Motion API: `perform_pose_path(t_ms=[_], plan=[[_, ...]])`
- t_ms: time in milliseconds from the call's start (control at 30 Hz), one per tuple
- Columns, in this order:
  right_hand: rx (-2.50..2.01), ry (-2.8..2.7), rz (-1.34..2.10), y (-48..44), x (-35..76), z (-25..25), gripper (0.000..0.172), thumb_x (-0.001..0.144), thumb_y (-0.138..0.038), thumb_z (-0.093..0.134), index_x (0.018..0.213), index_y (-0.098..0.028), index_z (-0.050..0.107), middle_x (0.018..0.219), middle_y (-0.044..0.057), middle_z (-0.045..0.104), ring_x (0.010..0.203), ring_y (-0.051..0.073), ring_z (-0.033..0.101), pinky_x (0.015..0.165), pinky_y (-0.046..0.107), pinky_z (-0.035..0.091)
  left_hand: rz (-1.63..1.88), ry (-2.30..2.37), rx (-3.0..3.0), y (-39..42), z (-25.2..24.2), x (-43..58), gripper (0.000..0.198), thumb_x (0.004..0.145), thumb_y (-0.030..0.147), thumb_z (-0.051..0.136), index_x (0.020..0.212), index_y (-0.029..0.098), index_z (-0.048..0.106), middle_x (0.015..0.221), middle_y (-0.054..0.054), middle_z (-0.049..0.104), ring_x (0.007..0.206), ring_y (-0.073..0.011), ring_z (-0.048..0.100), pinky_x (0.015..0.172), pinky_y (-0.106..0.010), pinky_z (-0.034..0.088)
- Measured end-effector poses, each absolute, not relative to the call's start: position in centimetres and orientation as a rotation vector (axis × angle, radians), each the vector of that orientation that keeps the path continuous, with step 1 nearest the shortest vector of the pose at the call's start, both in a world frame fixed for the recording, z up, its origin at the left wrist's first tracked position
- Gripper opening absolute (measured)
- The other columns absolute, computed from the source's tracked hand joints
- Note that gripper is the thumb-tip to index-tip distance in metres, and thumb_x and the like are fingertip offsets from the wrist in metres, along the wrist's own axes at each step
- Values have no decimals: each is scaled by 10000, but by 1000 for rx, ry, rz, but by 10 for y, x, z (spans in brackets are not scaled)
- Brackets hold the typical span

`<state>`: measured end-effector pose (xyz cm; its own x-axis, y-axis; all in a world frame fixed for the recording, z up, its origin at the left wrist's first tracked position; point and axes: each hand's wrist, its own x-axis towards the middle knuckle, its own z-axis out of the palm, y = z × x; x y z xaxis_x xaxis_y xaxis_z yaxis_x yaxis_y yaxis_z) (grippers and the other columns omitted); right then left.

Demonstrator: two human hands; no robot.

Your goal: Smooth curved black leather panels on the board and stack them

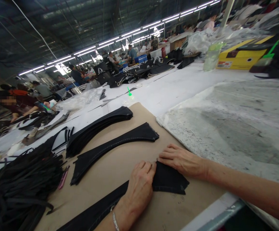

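Note:
A curved black fabric piece [170, 179] lies on the brown board [110, 166] near the front edge. My left hand [141, 183], with a silver bracelet at the wrist, presses on its middle, fingers bent and together. My right hand [177, 158] rests at the piece's upper edge, its fingers close together and touching the cloth beside my left fingertips. Whatever lies under the fingertips is hidden. Beyond them are a thin stack of similar black pieces [112, 142] and a thicker stack [96, 128].
Black strips [21, 183] heap at the left beside a pink tool [63, 177]. A whitish slab [225, 128] lies right. Farther back stand a green-tipped bottle [129, 93], a plastic jar [212, 57] and a yellow box [241, 57]. People work at the far left.

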<state>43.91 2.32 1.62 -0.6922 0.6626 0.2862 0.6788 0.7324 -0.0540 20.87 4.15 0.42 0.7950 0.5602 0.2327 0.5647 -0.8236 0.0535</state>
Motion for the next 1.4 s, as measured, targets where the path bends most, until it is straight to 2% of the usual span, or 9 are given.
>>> perform_pose_path(t_ms=[167,300,400,500,633,900,1100,1233,1400], plan=[[-1185,-2618,31,14,442,19,378,946,-93,409,1277,-181,570,1219,90,625,1107,216,536,1003,427,340,-268,-858,-2906,37,6,212,417,880,14,423,1269,108,538,1009,-76,622,909,-219,535,846,-376,509],[-1256,-2594,110,9,446,19,469,920,-64,390,1343,-214,526,1353,57,562,1237,224,467,1083,460,260,-230,-795,-2925,37,10,215,358,864,-11,416,1157,106,586,1071,-79,616,937,-217,541,898,-380,498],[-1277,-2551,174,9,449,21,522,858,-29,390,1320,-209,551,1363,65,555,1263,219,448,1075,443,287,-272,-837,-2975,38,9,217,367,853,-26,402,1126,116,601,1035,-75,614,938,-218,538,899,-370,498],[-1270,-2508,194,9,451,24,581,785,3,396,1307,-188,566,1350,83,564,1255,220,457,1060,445,322,-333,-928,-3005,40,6,216,443,838,-33,403,1225,110,562,1016,-81,604,946,-221,528,897,-368,498],[-1303,-2522,136,6,450,22,513,852,-41,398,1317,-182,563,1331,97,578,1253,236,467,1075,490,320,-336,-959,-3008,39,5,215,468,870,-8,391,1298,125,522,1012,-80,600,932,-216,525,865,-361,504],[-1286,-2552,-216,-2,448,1,541,853,-18,400,1361,-168,515,1300,77,608,1306,264,439,1160,558,181,-169,-688,-2866,33,16,227,298,858,10,436,1090,88,607,1014,-89,616,895,-222,543,844,-375,506],[-1424,-2404,-16,1,448,20,657,735,30,379,1324,-213,541,1326,78,578,1213,230,511,1032,473,393,-180,-647,-2784,30,13,232,219,862,45,480,1024,82,623,988,-98,628,857,-219,560,802,-360,518],[-1344,-2501,-90,0,443,15,598,774,18,395,1298,-220,560,1321,72,586,1206,241,524,1064,524,357,-234,-708,-2770,27,4,231,294,868,60,507,1152,61,587,1063,-110,631,921,-214,568,840,-355,517],[-1218,-2531,-397,1,445,-8,606,785,12,398,1320,-227,550,1291,58,618,1211,251,539,1079,553,348,-291,-781,-2756,19,3,226,360,893,91,486,1245,34,528,1127,-119,610,958,-206,552,866,-339,502]])
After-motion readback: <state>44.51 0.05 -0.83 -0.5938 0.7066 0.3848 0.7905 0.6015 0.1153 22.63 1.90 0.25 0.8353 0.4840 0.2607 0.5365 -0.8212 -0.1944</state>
